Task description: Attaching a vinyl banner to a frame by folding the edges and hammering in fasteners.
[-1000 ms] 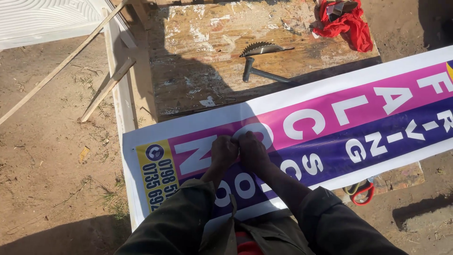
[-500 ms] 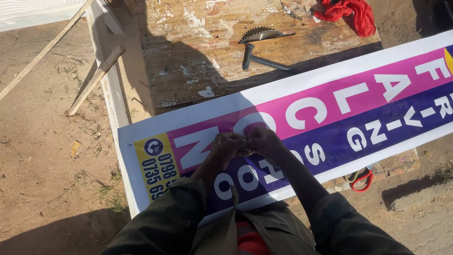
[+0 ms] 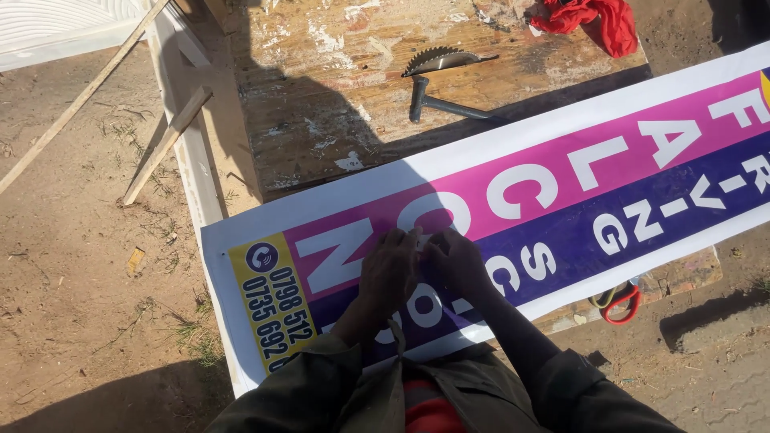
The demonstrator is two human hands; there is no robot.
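A long printed banner (image 3: pixel 561 176) with magenta and purple bands, white letters and a yellow end panel lies across a worn wooden table (image 3: pixel 337 96). My left hand (image 3: pixel 390 269) and my right hand (image 3: pixel 455 263) rest side by side on the banner near its left end, fingertips meeting over a white letter. Whether they pinch something small is hidden by the fingers. Both forearms wear dark olive sleeves.
A circular saw blade (image 3: pixel 439 59) and a hammer (image 3: pixel 449 104) lie on the table beyond the banner. A red cloth (image 3: pixel 589 18) sits at the far right corner. Red-handled scissors (image 3: pixel 616 300) poke out under the banner's near edge. Wooden slats (image 3: pixel 164 144) lean at left over bare dirt.
The view has shifted slightly, so the banner sits lower and further right in the picture. My hands stay together on the same spot, with only small finger movements.
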